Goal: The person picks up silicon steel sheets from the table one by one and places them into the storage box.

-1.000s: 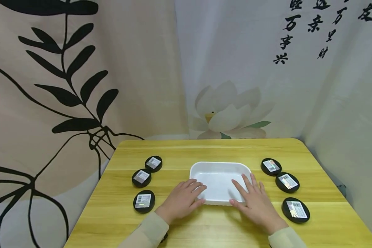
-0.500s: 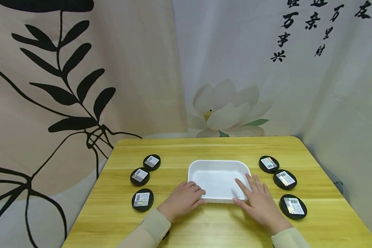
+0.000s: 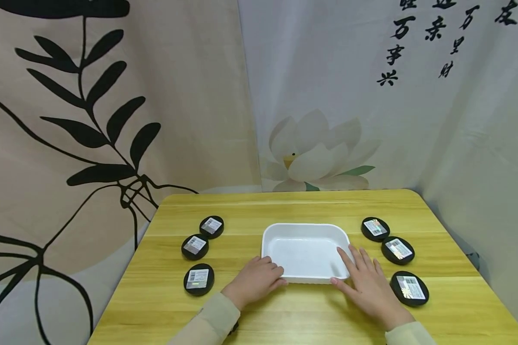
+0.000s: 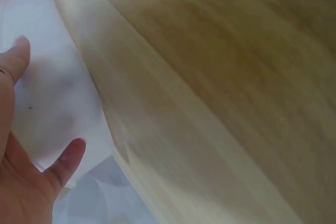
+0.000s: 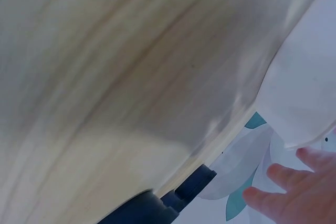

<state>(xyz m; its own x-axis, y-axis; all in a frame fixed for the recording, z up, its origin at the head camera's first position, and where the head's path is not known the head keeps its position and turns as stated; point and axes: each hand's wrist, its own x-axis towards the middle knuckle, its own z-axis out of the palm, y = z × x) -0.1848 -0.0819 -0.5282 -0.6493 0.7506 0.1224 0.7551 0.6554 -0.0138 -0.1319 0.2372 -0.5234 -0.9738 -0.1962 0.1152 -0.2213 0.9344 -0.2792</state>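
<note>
Left hand (image 3: 254, 280), fingers loosely bent, and right hand (image 3: 368, 282), fingers straight and spread, both rest against the near rim of the white tray (image 3: 304, 251) at the middle of the yellow table (image 3: 285, 311); neither grips it. Probable risk: an uneven push skews the light tray toward the black discs (image 3: 409, 288) beside the right hand.

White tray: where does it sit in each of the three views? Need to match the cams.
Head: white tray at table centre, between the left hand and the right hand, both at its near corners.
Left wrist: white surface at left edge, beside the fingers.
Right wrist: white edge at far right, above the fingertips.
Shared landmark: the yellow wooden table.
</note>
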